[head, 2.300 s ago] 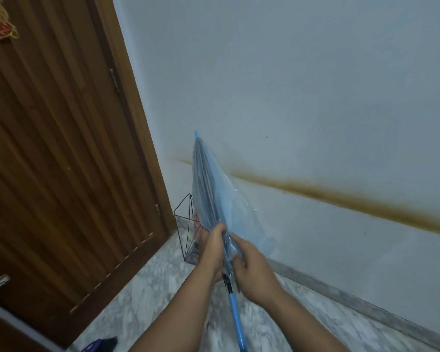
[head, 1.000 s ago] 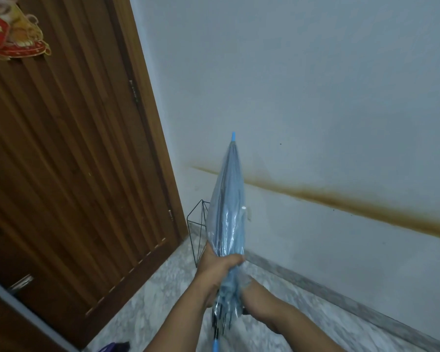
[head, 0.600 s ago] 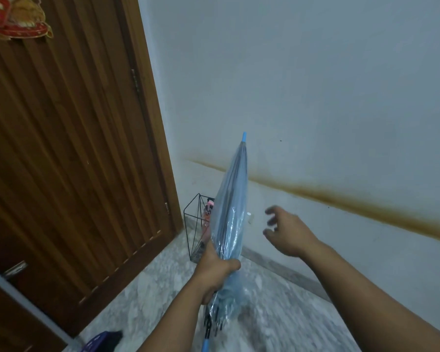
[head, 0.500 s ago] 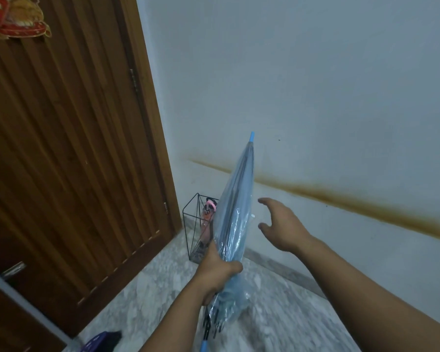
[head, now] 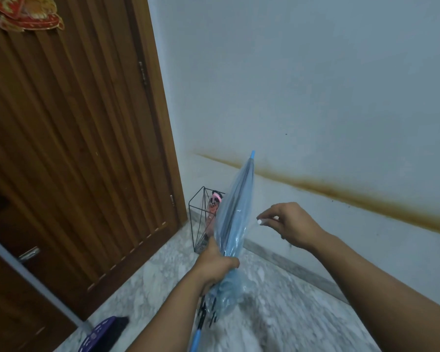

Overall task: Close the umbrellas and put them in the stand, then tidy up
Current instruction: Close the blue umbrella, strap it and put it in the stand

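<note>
Left hand (head: 217,265) grips the folded translucent blue plastic umbrella (head: 235,219) (light, slippery; hold the bunched canopy); right hand (head: 291,224) pinches its white-tipped strap (head: 259,222).

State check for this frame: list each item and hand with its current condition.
Blue umbrella: folded, tip up, strap not yet wrapped.
Strap: pulled out sideways, white end pinched.
Left hand: grips the gathered canopy.
Right hand: pinches the strap.
Wire stand: upright, holds a pink-handled umbrella.
Wooden door: shut.

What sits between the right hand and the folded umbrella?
Head view: only the umbrella's clear closing strap, its white snap pinched by the right hand; otherwise just wall behind.
</note>
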